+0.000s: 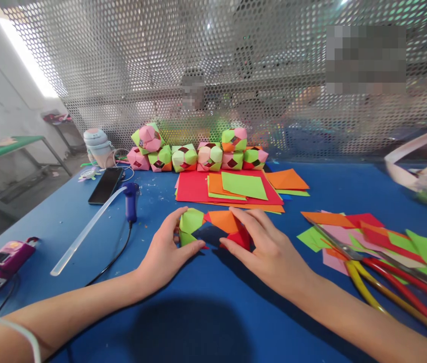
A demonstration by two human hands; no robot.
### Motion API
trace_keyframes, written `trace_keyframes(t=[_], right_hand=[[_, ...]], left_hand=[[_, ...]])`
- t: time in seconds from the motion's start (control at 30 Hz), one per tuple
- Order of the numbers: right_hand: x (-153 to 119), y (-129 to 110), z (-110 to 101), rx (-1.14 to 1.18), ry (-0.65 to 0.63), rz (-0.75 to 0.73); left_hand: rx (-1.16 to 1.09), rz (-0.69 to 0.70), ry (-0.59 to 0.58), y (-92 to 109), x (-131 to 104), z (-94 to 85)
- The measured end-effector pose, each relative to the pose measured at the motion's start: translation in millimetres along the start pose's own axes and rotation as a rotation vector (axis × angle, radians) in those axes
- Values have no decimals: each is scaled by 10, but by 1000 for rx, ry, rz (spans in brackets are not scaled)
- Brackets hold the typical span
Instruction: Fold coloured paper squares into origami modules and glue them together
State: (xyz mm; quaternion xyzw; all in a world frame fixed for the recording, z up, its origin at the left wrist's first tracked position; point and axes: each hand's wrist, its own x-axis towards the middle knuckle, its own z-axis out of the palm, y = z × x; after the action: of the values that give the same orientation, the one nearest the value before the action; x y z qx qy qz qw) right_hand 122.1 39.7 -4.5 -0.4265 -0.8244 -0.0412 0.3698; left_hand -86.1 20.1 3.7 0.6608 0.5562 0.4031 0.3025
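Observation:
Between my two hands, over the middle of the blue table, is a folded paper piece (221, 219) in green, orange and red, with a dark opening in its centre. My left hand (168, 239) grips its green end, thumb in front and fingers behind. Around the red and orange end, my right hand (264, 242) is closed the same way. Just beyond lies a stack of coloured paper sheets (190, 187), red, orange and green. Behind that, several folded paper balls (184, 158) in pink, green, red and orange stand in a row, two of them on top.
Scissors (357, 259) with yellow and red handles lie on paper scraps (398, 239) at the right. To the left are a blue glue gun (131, 204) with a long glue stick, a phone (106, 185), a bottle (99, 148) and a purple power strip (3, 264). A perforated metal screen (153, 65) rises behind.

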Motion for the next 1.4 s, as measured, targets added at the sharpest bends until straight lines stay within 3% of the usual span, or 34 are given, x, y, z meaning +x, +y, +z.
trace_keyframes(t=[0.43,0.63,0.7,0.77,0.83,0.9,1.03,1.13,1.27,1.4], right_hand=[[-13,-13,10,10,-40,35],[27,33,-62,-11,-22,13],[53,81,-76,8,-9,26],[75,126,-72,38,-10,60],[86,155,-51,76,-46,113],[84,170,-19,119,-107,171],[59,185,44,185,-206,273],[37,196,74,229,-235,313],[24,191,82,257,-250,307],[36,162,62,244,-245,291]], left_hand=[[14,41,2,15,12,-9],[106,53,-46,37,116,-155],[157,82,-110,93,159,-249],[222,125,-247,169,193,-345],[274,198,-419,236,212,-421],[287,222,-487,268,212,-461],[292,181,-322,229,113,-428],[418,123,-217,169,-36,-325],[583,142,-202,82,-146,-134],[503,288,-240,7,-46,-32]])
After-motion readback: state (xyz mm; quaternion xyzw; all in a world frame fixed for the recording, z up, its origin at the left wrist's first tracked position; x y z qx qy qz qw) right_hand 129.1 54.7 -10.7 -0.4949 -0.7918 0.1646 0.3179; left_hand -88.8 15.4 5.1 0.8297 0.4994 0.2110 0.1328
